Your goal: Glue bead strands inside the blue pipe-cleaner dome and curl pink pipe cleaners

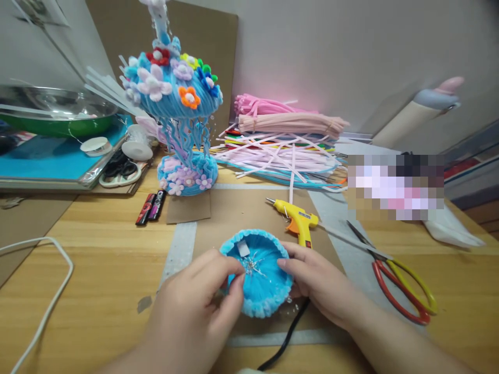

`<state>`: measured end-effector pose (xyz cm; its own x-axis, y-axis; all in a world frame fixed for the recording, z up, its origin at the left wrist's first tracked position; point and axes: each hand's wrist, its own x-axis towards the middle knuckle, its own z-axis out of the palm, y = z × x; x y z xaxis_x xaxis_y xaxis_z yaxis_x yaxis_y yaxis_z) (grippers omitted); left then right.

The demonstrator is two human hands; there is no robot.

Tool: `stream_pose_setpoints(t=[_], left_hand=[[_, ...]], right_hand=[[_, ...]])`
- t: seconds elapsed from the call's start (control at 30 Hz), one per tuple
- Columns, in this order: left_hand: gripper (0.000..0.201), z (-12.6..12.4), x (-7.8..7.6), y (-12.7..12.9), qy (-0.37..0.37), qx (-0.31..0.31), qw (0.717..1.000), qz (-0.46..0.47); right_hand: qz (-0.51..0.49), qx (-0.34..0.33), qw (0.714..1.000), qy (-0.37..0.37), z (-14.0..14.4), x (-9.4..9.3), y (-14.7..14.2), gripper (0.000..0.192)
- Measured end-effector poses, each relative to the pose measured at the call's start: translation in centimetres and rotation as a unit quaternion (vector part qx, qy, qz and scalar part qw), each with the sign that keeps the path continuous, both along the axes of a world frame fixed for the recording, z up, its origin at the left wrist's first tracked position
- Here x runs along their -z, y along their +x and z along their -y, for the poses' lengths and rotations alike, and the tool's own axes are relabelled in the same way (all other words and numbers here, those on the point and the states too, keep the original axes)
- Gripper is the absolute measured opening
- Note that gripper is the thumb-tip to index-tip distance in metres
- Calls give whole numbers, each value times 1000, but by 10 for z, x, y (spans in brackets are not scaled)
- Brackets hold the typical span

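A round blue fuzzy bowl [259,280], made of wound pipe cleaner, sits low in the middle of the view, just above the counter [97,270], with its hollow side turned up toward the camera. Inside it lie a small white tab near the far rim and a cluster of thin silvery wires at the centre. The left hand [198,306] pinches the near-left rim, thumb and forefinger closed on the fuzzy edge beside the wires. The right hand [315,283] holds the right rim, fingers curled along the outside and the thumb tip on the edge.

Just behind the bowl lies a yellow glue gun [297,221] with an orange trigger, nozzle pointing left; a black cord [286,335] runs out from under the bowl toward the near edge. To the right, red and yellow scissors [401,285] lie slightly open on the counter. Farther back stands a blue mushroom-shaped craft [177,104] covered in coloured flowers, with wavy strands hanging under its cap. Right of it lies a pile of pipe cleaners [280,140], pink bundles on top of loose coloured ones. At the left, two black markers [151,206] lie near the craft's base, a white cable [50,301] loops across the wood, and a metal bowl [50,106] rests on a blue tray.
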<state>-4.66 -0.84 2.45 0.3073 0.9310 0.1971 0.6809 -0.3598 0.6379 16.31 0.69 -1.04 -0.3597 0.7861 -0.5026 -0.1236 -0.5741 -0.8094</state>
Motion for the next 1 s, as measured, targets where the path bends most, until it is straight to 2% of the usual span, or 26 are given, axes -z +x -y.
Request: stream_pose_setpoints(t=[0.1, 0.23, 0.57, 1.0], left_hand=[[11, -1, 3, -1, 25, 5, 999, -34], [9, -4, 10, -3, 52, 7, 995, -82], [9, -3, 22, -2, 48, 18, 995, -90], [6, -10, 8, -2, 99, 12, 990, -100]], right_hand=[[-57, 16, 998, 5, 11, -1, -5, 42], [-79, 34, 996, 26, 22, -5, -13, 44], [-84, 24, 996, 28, 26, -3, -14, 40], [-126, 39, 991, 8, 31, 5, -12, 40]])
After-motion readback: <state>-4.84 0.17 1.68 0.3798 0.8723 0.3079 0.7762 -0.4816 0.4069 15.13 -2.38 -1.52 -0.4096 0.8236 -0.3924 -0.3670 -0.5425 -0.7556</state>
